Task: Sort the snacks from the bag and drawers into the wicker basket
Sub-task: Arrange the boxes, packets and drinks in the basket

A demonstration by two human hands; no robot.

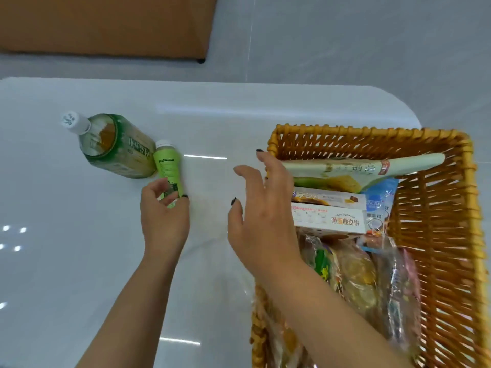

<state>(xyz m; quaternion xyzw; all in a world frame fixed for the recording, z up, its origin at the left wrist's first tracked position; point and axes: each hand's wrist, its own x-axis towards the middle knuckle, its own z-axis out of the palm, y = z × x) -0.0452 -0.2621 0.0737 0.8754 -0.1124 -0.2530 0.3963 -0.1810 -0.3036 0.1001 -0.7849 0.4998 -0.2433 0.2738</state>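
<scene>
The wicker basket (438,208) stands on the right of the white table (212,123). Inside it lie a pale green snack pack (353,168), two cookie boxes (329,219), a blue packet (380,200) and several clear-wrapped snacks (358,277). My left hand (163,216) grips the lower part of a small light-green bottle (167,168) standing on the table. My right hand (263,208) hovers at the basket's left rim with its fingers spread and holds nothing.
A large green tea bottle (117,146) with a white cap stands just left of the small bottle. An orange-brown panel (106,25) sits on the grey floor beyond the table. The table's rounded far corner lies behind the basket.
</scene>
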